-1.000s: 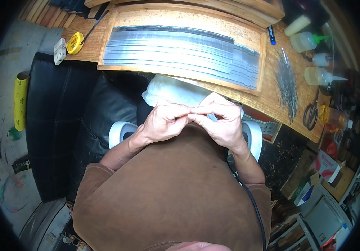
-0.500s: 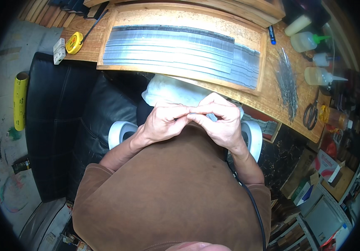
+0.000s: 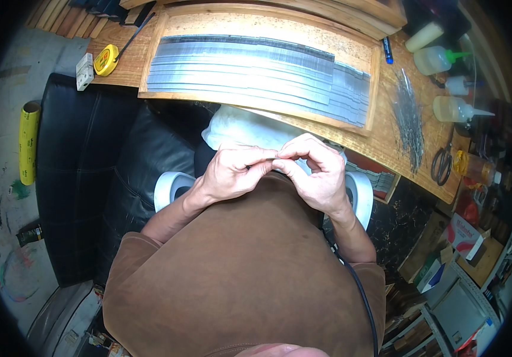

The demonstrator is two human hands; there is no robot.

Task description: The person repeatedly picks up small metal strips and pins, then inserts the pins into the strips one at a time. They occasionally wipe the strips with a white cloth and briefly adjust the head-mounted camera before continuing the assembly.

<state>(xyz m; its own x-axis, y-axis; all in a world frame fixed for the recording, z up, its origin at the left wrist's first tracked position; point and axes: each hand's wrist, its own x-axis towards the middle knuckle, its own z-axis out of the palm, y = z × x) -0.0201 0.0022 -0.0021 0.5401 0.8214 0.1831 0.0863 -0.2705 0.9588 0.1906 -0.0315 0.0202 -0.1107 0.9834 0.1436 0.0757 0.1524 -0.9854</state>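
Observation:
Close in front of my body, my left hand (image 3: 235,171) and my right hand (image 3: 315,172) meet, thumbs and fingers pinched together. A thin, dark sliver (image 3: 272,159) shows between the fingertips; it is too small to name. My left hand grips it, and the right fingertips touch its end. Beyond my hands lies a shallow wooden tray (image 3: 374,89) on the table. Inside it, many thin grey metallic strips (image 3: 238,68) lie in overlapping rows. A loose bundle of thin, dark wires or strips (image 3: 409,122) lies on the table to the right.
On the right of the wooden table (image 3: 363,143) are scissors (image 3: 442,163), squeeze bottles (image 3: 453,109) and a blue marker (image 3: 387,50). At the left end sits a yellow tape measure (image 3: 107,59). A black padded seat (image 3: 89,172) stands left; white armrests (image 3: 360,199) flank me.
My right fingers have drawn slightly apart and shifted a little, so the dark sliver between the fingertips shows more. My left hand has barely moved.

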